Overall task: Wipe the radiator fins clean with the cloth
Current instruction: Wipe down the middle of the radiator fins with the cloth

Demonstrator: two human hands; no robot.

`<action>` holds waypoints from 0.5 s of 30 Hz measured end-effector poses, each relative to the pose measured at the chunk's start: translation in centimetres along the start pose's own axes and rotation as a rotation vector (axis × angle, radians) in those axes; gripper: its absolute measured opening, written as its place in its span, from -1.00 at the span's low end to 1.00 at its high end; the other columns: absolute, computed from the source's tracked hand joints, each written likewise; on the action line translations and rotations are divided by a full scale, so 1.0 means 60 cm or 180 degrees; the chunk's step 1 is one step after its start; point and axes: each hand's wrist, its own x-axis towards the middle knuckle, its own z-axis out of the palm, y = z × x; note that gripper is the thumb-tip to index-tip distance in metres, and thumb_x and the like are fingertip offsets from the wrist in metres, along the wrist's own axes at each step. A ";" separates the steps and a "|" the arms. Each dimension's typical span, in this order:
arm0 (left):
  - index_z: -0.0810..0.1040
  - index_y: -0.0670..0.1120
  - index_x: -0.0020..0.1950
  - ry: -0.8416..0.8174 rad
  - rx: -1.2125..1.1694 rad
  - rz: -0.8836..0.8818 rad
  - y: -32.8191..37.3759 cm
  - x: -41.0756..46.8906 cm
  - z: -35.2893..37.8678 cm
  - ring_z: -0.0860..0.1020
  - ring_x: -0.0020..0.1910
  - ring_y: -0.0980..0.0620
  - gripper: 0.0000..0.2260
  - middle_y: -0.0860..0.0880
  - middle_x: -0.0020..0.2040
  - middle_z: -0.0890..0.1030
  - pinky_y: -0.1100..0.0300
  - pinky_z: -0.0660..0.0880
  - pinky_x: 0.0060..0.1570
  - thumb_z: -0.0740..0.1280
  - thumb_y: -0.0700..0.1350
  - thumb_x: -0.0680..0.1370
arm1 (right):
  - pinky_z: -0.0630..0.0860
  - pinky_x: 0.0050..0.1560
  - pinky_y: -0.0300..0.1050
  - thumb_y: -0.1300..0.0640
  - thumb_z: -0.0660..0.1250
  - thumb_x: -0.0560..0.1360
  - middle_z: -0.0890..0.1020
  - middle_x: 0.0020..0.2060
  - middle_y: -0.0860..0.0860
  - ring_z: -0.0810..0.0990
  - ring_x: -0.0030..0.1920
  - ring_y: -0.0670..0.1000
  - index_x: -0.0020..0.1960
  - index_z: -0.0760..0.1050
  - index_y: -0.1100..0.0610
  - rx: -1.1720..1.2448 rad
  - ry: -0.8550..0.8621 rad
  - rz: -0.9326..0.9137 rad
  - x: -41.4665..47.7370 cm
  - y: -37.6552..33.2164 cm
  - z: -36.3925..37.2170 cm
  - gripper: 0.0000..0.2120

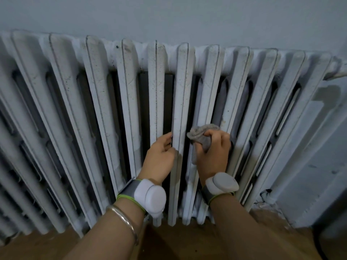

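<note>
Right hand (pixel 213 152) gripping cloth (pixel 201 136) against radiator fin (pixel 180 109) edge

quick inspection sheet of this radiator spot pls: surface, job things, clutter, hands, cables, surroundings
surface: brown wooden floor below the radiator
job's things: white radiator, dark specks on its upper fins; grey cloth, bunched, against the fins
clutter: nothing seen
hands: left hand grips a fin by its edge; right hand holds the cloth; a white wrist device on each wrist
cables: thin dark strand by the radiator's lower right end, cannot tell if it is a wire
surroundings: pale wall behind; pipe leaving the radiator's top right
</note>
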 end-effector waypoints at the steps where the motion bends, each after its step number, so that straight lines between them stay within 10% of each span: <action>1: 0.28 -0.05 0.47 -0.0002 0.0014 -0.0010 -0.002 0.001 0.000 0.36 0.23 0.18 -0.55 -0.01 0.39 0.40 0.30 0.26 0.27 0.16 -0.32 0.59 | 0.31 0.21 -0.23 0.33 0.41 0.39 0.35 0.06 0.05 0.42 0.09 0.09 0.04 0.44 0.20 0.0039 -0.0056 0.0037 -0.011 0.007 0.003 -0.73; 15: 0.18 -0.03 0.52 -0.0187 0.0119 -0.0076 0.000 -0.004 0.001 0.33 0.40 0.06 -0.51 -0.02 0.47 0.31 0.26 0.24 0.33 0.16 -0.28 0.60 | 0.49 0.09 -0.03 0.36 0.36 0.43 0.43 -0.02 0.01 0.52 0.00 0.10 -0.01 0.46 0.20 -0.0013 -0.0891 0.0881 -0.115 0.066 0.012 -0.82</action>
